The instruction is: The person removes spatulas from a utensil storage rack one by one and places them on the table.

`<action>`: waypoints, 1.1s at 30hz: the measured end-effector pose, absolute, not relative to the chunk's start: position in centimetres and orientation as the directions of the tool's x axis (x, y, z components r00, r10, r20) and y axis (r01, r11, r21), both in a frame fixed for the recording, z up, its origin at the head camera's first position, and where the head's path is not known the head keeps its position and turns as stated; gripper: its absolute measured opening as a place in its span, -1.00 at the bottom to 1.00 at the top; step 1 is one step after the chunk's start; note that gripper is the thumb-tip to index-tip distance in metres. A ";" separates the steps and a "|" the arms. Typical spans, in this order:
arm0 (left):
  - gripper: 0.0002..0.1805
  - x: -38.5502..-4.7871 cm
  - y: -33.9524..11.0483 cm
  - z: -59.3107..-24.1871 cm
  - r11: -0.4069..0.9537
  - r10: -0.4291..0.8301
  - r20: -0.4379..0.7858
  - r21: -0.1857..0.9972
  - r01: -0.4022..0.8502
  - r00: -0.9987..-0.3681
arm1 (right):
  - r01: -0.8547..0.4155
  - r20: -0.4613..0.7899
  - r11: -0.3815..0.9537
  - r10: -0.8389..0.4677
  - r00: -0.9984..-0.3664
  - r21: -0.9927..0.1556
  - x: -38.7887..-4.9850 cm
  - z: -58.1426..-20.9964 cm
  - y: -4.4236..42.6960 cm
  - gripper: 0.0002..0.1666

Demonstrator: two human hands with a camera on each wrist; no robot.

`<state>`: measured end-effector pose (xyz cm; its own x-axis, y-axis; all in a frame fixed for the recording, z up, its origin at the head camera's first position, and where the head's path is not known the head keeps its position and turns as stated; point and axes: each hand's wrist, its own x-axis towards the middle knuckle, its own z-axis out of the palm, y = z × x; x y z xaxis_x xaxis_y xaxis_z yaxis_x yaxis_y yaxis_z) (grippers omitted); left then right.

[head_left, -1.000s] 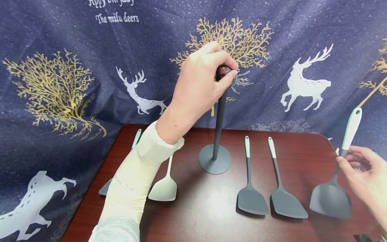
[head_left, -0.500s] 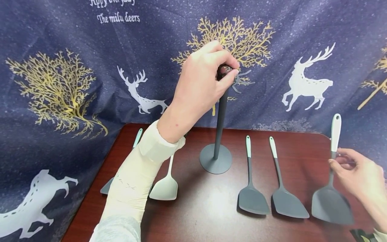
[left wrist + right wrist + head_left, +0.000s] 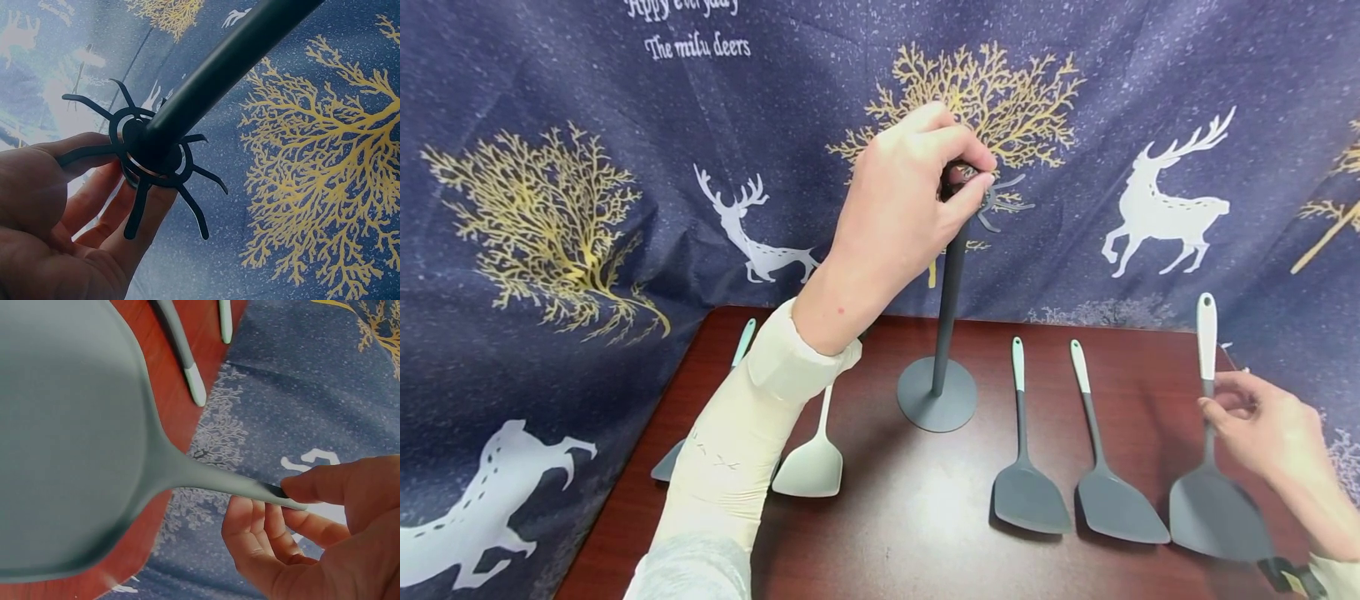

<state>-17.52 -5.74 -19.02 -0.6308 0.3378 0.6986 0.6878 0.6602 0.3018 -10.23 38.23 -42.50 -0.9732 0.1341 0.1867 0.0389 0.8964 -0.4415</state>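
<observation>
My left hand [image 3: 910,192] grips the top of a dark grey utensil stand [image 3: 949,292] with a round base. In the left wrist view, curved hooks spread from a ring around the stand's pole [image 3: 237,62], and the fingers are around its top end. At the right, my right hand [image 3: 1273,425] pinches the shaft of a grey spatula [image 3: 1217,517] just below its white handle. The handle points up and the broad blade hangs down over the table's right side. In the right wrist view the blade [image 3: 62,437] fills the left part, with thumb and fingers on the shaft.
Two grey spatulas, one [image 3: 1032,500] beside the other [image 3: 1120,508], lie right of the stand. A pale turner [image 3: 811,468] lies left of it. Another spatula [image 3: 743,342] is partly hidden by my left sleeve. A deer-print cloth [image 3: 1037,275] hangs behind the brown table [image 3: 925,533].
My right hand has moved left with the spatula, whose handle has swung from a rightward lean to nearly upright. My left hand stays on the stand's top.
</observation>
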 end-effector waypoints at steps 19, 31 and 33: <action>-0.89 -17.6 -5.7 -19.1 0.655 0.337 0.712 0.293 0.697 -0.616 | 0.056 0.105 0.918 0.105 -0.989 -0.393 -12.0 -44.6 38.9 -0.60; -0.89 -17.6 -5.7 -19.0 0.664 0.336 0.699 0.300 0.685 -0.632 | 0.015 0.077 0.914 0.050 -0.996 -0.405 -12.7 -45.8 39.4 -0.64; -0.89 -17.6 -5.7 -18.9 0.663 0.336 0.700 0.299 0.686 -0.630 | 0.016 0.068 0.915 0.048 -0.997 -0.404 -12.8 -46.0 39.4 -0.64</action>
